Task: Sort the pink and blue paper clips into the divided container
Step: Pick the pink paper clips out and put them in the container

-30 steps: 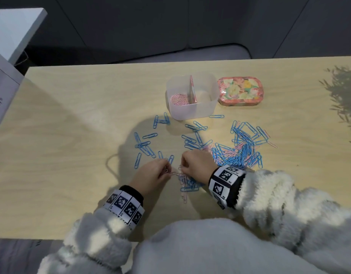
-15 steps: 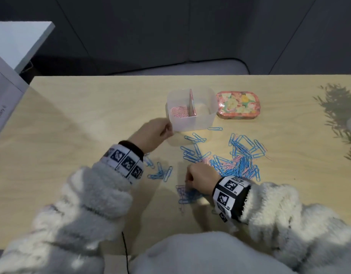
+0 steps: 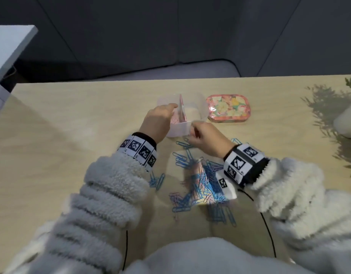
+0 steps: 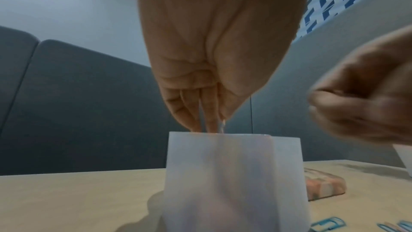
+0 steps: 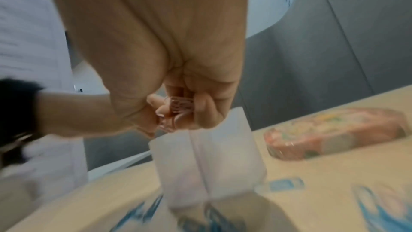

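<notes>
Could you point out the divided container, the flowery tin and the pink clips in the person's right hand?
divided container point(image 3: 180, 129): head view, near front wall.
flowery tin point(image 3: 228, 107): head view, middle of lid.
pink clips point(image 5: 179, 106): right wrist view, bunch between curled fingers of the right hand point(image 5: 178, 77).

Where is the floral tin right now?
In the head view, the floral tin sits on the table just right of the divided container, beyond the right hand.

Divided container point(image 3: 180, 129) on table point(image 3: 71, 135), tin point(image 3: 228, 108) just right of it, paper clips point(image 3: 200, 180) scattered before both
</notes>
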### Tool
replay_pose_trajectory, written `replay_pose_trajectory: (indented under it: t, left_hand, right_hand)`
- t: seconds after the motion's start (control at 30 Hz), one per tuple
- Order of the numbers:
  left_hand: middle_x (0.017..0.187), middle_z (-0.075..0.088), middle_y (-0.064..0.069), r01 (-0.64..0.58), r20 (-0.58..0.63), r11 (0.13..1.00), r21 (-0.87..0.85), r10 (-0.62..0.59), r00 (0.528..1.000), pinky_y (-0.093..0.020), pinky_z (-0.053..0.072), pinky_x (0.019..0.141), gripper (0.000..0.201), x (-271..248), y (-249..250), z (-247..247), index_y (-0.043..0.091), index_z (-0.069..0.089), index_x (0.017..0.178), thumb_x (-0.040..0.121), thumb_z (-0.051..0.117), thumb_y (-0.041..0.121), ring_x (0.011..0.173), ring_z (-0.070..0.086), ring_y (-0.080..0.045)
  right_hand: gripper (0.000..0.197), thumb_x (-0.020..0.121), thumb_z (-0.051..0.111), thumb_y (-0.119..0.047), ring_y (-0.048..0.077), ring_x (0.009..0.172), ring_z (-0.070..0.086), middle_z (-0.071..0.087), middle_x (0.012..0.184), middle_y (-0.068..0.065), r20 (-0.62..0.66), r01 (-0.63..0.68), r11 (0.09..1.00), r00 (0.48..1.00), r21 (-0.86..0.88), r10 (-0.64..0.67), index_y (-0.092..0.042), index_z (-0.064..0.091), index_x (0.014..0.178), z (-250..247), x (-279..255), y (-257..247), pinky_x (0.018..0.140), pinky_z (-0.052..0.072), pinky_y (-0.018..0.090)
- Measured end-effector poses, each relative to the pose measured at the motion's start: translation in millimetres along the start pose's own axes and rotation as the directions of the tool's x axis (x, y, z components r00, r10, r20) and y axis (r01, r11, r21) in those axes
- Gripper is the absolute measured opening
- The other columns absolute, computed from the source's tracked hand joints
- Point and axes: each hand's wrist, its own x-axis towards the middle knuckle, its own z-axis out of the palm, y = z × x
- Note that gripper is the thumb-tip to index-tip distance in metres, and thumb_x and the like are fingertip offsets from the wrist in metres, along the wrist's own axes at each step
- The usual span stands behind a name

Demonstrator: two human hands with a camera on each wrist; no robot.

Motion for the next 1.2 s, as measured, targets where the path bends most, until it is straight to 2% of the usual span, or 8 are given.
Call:
replay_pose_trajectory:
  t: [0.1, 0.2, 0.4, 0.5, 0.7, 0.97, 1.1, 1.2]
  left_hand:
    - [0.119, 0.063, -0.011, -0.046, -0.098, 0.997, -0.058, 0.04, 0.994, -0.046, 0.041, 0.093, 0.041, -19.6, -2.4, -10.7, 0.01, 0.057, 0.116, 0.085, 0.038, -0.006, 0.129, 0.045, -0.03]
    - [0.106, 0.064, -0.007, -0.074, -0.129, 0.994, -0.085, 0.062, 0.99, -0.044, 0.043, 0.091, 0.03, -52.2, -8.4, -4.9, 0.015, 0.063, 0.1, 0.084, 0.04, 0.004, 0.109, 0.052, -0.031]
    - [0.098, 0.064, -0.002, -0.059, 0.251, 0.995, -0.075, 0.077, 0.965, -0.026, 0.032, 0.085, 0.014, -125.6, -9.5, 27.1, 0.021, 0.067, 0.095, 0.084, 0.058, 0.019, 0.099, 0.05, -0.024]
    - [0.097, 0.06, 0.0, -0.032, 0.322, 0.991, -0.128, 0.072, 0.944, -0.027, 0.034, 0.084, 0.021, -148.7, -2.6, 37.5, 0.025, 0.066, 0.095, 0.079, 0.056, 0.033, 0.095, 0.046, -0.02]
    - [0.093, 0.061, -0.002, -0.111, 0.395, 0.988, -0.105, 0.144, 0.907, -0.032, 0.039, 0.082, 0.027, -156.8, 4.8, 57.0, 0.025, 0.069, 0.092, 0.066, 0.07, 0.035, 0.089, 0.05, -0.021]
    - [0.095, 0.059, 0.003, -0.043, 0.36, 0.997, -0.07, 0.065, 0.931, -0.036, 0.044, 0.084, 0.018, -158.6, -7.8, 53.2, 0.028, 0.066, 0.088, 0.07, 0.068, 0.029, 0.095, 0.049, -0.02]
    - [0.093, 0.058, 0.006, -0.072, 0.316, 0.994, -0.078, 0.093, 0.944, -0.033, 0.041, 0.082, 0.023, -160.8, -6.5, 57.9, 0.031, 0.065, 0.085, 0.072, 0.05, 0.042, 0.095, 0.046, -0.016]
    - [0.088, 0.06, 0.006, -0.135, 0.319, 0.991, -0.016, 0.133, 0.938, -0.036, 0.044, 0.072, 0.016, -159.6, -0.1, 64.1, 0.029, 0.064, 0.076, 0.064, 0.062, 0.04, 0.091, 0.037, -0.013]
  right_hand:
    - [0.011, 0.085, 0.049, -0.009, 0.016, 0.059, 0.039, 0.043, 0.064, -0.002, -0.085, 0.078, 0.997, 0.993, 0.016, -0.077, -0.011, 0.042, 0.077, -11.4, 33.2, -20.8, 0.05, 0.028, 0.024]
    - [0.008, 0.084, 0.046, -0.005, 0.019, 0.069, 0.048, 0.052, 0.076, 0.003, -0.08, 0.109, 0.994, 0.991, 0.008, -0.108, -0.012, 0.044, 0.084, -7.7, 62.9, -33.9, 0.06, 0.033, 0.025]
    - [0.033, 0.088, 0.049, -0.005, 0.031, 0.113, 0.049, 0.057, 0.123, 0.016, -0.023, 0.115, 0.974, 0.992, -0.196, -0.122, -0.005, 0.051, 0.12, 3.0, 73.2, -30.2, 0.1, 0.038, 0.038]
    - [0.023, 0.088, 0.05, -0.007, 0.03, 0.1, 0.058, 0.066, 0.106, 0.012, -0.087, 0.25, 0.944, 0.958, -0.214, -0.273, -0.008, 0.063, 0.106, 18.5, 32.4, -21.6, 0.087, 0.045, 0.037]
    - [0.013, 0.082, 0.059, -0.019, 0.026, 0.095, 0.052, 0.064, 0.09, 0.007, 0.443, 0.321, 0.921, 0.874, -0.22, -0.199, -0.015, 0.069, 0.089, 65.3, -57.4, 23.3, 0.085, 0.042, 0.039]
    - [0.01, 0.078, 0.059, -0.017, 0.028, 0.091, 0.054, 0.059, 0.09, 0.008, 0.366, 0.376, 0.886, 0.891, -0.269, -0.267, -0.013, 0.064, 0.085, 72.3, -84.9, 55.6, 0.075, 0.048, 0.038]
    - [0.015, 0.079, 0.053, -0.021, 0.024, 0.086, 0.053, 0.06, 0.087, 0.003, 0.33, 0.326, 0.888, 0.919, -0.324, -0.217, -0.018, 0.067, 0.082, 62.7, -93.1, 61.2, 0.072, 0.049, 0.036]
    - [0.015, 0.082, 0.055, -0.029, 0.021, 0.08, 0.051, 0.058, 0.08, 0.0, 0.25, 0.304, 0.888, 0.942, -0.346, -0.225, -0.019, 0.065, 0.078, 64.5, -89.5, 55.9, 0.07, 0.045, 0.034]
